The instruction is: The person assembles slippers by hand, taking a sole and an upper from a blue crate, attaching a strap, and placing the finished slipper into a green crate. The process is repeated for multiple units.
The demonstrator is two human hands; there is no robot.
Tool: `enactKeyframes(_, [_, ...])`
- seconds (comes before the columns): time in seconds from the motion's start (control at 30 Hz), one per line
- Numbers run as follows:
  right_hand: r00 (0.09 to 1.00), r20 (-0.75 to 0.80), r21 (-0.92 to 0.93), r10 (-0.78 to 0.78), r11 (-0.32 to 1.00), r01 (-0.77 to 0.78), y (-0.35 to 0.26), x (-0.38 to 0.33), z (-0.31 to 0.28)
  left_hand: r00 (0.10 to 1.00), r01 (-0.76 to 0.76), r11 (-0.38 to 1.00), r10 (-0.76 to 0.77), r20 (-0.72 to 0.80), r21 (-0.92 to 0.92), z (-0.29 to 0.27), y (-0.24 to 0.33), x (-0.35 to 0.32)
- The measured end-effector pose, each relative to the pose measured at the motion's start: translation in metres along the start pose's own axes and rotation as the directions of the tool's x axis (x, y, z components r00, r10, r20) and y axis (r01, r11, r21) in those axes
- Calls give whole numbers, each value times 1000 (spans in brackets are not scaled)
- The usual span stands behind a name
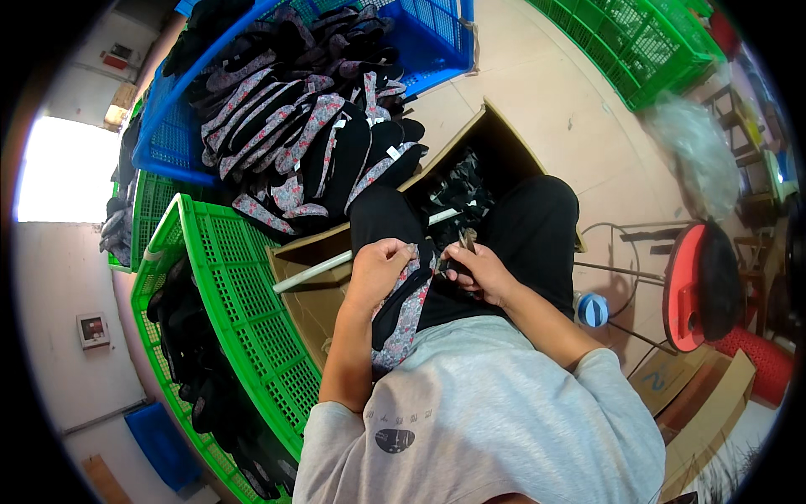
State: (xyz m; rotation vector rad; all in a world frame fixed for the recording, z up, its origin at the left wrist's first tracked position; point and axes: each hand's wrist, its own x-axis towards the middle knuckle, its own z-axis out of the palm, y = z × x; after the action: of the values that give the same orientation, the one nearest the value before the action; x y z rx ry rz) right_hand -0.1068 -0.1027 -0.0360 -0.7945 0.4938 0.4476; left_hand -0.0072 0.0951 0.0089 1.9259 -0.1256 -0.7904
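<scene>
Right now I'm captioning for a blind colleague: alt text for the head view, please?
A seated person holds floral-and-black fabric in the left hand, a small tool in the right hand. Similar pieces are heaped at a blue crate ahead; a green crate stands left.

We count two hands, one left hand and one right hand, with one metal tool and one pale rod. Around us we find at least three green crates, one large blue crate, one clear plastic bag and one red round seat. We see one floral-and-black fabric piece at our hands; the heaped pieces overlap too much to count.
</scene>
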Motion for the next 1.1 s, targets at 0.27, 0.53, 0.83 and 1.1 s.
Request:
enactKeyframes(0.27, [996,-10,-14,-89,996,88,-3,16,13,990,-128,989,123,67,77,1,2,-3])
enactKeyframes(0.53, [963,61,-208,-264,940,271,-13,15,14,983,-19,986,49,178,-163,2,7,-7])
enactKeyframes(0.83, [978,103,-481,-183,851,210,-29,4,-4,983,137,925,-83,161,-355,6,-1,3])
enactKeyframes(1.1, [958,275,-643,88,757,115,-51,-13,-10,963,237,880,-155,223,-411,4,10,7])
